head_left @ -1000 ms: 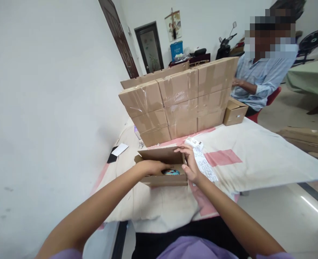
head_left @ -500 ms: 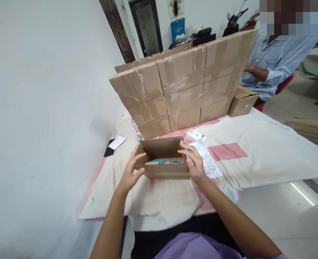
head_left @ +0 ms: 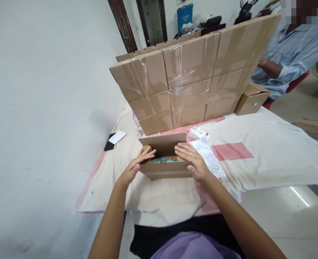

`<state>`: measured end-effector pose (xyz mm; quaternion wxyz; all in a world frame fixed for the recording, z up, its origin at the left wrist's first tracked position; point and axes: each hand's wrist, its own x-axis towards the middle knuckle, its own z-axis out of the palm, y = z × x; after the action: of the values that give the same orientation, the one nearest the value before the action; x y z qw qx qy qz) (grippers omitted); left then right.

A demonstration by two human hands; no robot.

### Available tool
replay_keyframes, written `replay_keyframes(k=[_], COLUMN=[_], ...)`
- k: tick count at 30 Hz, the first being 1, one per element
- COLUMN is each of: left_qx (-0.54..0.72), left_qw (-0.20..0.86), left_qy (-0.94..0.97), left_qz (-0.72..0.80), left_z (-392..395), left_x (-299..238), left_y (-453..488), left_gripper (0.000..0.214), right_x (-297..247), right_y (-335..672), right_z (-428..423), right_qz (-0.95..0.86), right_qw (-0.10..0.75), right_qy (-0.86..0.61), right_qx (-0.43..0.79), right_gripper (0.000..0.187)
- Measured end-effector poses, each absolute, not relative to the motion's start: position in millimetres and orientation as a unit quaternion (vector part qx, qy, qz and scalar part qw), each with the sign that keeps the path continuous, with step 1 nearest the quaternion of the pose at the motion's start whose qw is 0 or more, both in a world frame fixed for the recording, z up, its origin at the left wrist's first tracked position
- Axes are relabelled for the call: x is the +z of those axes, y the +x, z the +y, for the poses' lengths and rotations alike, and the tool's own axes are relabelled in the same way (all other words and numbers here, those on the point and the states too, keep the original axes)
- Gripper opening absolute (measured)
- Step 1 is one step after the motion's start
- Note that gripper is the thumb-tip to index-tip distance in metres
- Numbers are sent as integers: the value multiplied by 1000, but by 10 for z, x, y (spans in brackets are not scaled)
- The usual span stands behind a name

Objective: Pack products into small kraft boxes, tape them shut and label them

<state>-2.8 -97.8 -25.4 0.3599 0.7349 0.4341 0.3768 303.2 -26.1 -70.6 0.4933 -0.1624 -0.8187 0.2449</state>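
A small cardboard box (head_left: 165,171) stands on the cloth-covered table in front of me, its long back flap raised. Inside lies something flat and blue with coloured patches (head_left: 164,159); its kind I cannot make out. My left hand (head_left: 137,165) rests at the box's left end, fingers stretched over the side flap, which is folded inward. At the opposite end my right hand (head_left: 192,158) lies with straight fingers on the right side flap, also bent in. Both hands press flat and grasp nothing.
Behind the box rises a wide panel of taped cardboard boxes (head_left: 188,79). To the right lie a marked paper sheet (head_left: 209,158) and a white device (head_left: 199,133). A white card (head_left: 117,137) is at left. Another carton (head_left: 252,99) stands near a seated person (head_left: 291,61).
Both hands have moved inward over the box ends, and the short side flaps have folded in, covering part of the blue item. The view has shifted slightly.
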Motion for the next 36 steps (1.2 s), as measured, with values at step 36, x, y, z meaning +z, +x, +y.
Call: replay_keyframes(k=[36], left_qx=[603], left_qw=[192], left_qy=[541], left_qz=[554], left_z=[-1111], left_x=[-713], left_y=[261], left_gripper=[52], right_x=[-738], right_y=[2816], right_z=[-367], right_qz=[-713], right_qw=[577], right_qy=[-260], right_qx=[300], right_gripper=[51])
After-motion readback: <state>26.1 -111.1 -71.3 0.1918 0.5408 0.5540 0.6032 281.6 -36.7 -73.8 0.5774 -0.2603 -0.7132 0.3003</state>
